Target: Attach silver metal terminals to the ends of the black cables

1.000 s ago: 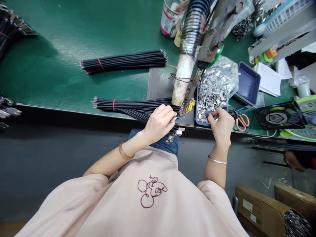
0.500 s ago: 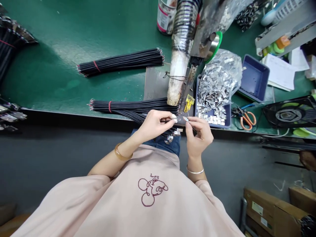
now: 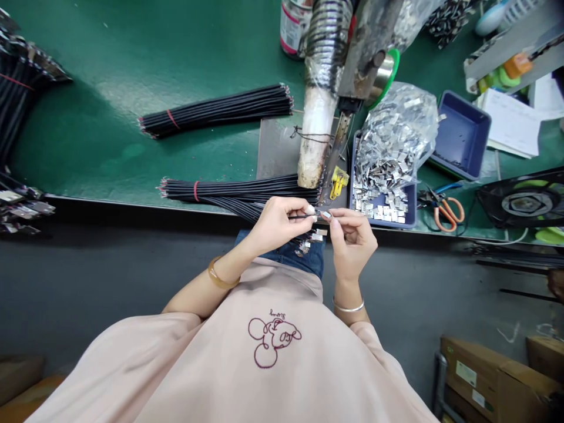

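My left hand pinches the end of a thin black cable at the bench's front edge, fingers closed on it. My right hand is closed too, pinching a small metal shell against the cable's tip. The two hands almost touch. Just behind them lies a bundle of black cables tied with a red band, its loose ends running under my left hand. Cables with metal shells fitted hang below the hands over my lap.
A blue tray of metal shells and a clear bag of shells sit right of a soldering stand. A second cable bundle, an empty blue tray, orange scissors and a fan lie around.
My right hand left the blue tray with a metal shell and came left to meet my left hand. The shell now sits at the cable's tip.
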A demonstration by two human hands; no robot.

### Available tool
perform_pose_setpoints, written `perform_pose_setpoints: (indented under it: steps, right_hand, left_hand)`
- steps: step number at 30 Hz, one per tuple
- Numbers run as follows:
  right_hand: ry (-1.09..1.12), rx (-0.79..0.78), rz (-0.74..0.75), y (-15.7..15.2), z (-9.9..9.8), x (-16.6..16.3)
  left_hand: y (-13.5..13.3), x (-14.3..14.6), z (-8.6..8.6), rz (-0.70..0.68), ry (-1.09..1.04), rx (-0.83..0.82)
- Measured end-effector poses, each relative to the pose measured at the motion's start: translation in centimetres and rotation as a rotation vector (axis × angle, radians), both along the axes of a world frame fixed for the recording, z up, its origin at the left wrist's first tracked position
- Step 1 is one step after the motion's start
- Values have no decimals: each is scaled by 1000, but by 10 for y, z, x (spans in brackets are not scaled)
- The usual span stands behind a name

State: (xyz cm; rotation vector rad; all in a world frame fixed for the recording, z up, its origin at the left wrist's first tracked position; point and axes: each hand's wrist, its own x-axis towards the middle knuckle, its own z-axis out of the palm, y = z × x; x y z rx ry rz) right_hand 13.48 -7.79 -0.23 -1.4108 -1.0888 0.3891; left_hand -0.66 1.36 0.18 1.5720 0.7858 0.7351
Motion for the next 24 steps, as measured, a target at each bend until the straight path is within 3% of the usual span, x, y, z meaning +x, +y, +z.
perform_pose_setpoints:
  steps: [8, 14, 24]
  right_hand:
    - [-74, -2, 31, -2, -1, 0]
    - [-79, 56, -27, 0, -1, -1]
    - [-116, 22, -37, -2, -6, -3]
  left_hand:
    - [-1, 0, 3, -23, -30, -10]
    - [2, 0, 3, -91, -62, -104]
    - [5, 0, 9, -61, -157, -190]
